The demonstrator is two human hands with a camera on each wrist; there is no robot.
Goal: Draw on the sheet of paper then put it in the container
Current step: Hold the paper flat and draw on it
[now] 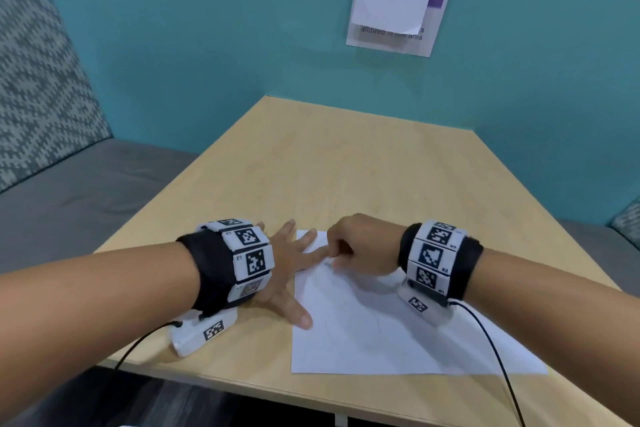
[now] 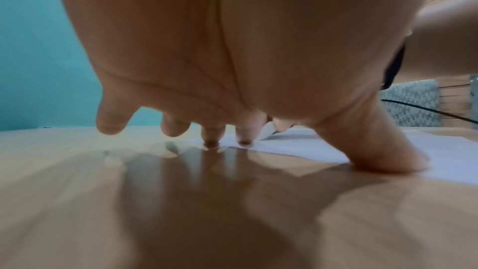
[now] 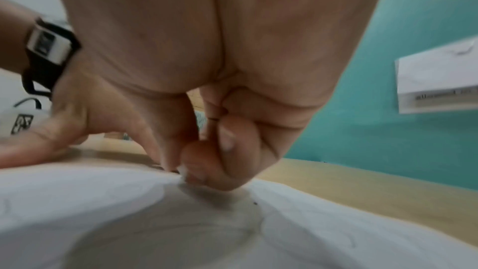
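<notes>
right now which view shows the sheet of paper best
The head view: the whole sheet of paper lies on the table, with faint lines on it. The left wrist view catches only its near edge under the left hand. The right wrist view shows a blurred patch under the right hand.

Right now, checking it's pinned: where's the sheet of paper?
In the head view, sheet of paper lies on the table's near right, left hand pressing its left edge.
</notes>
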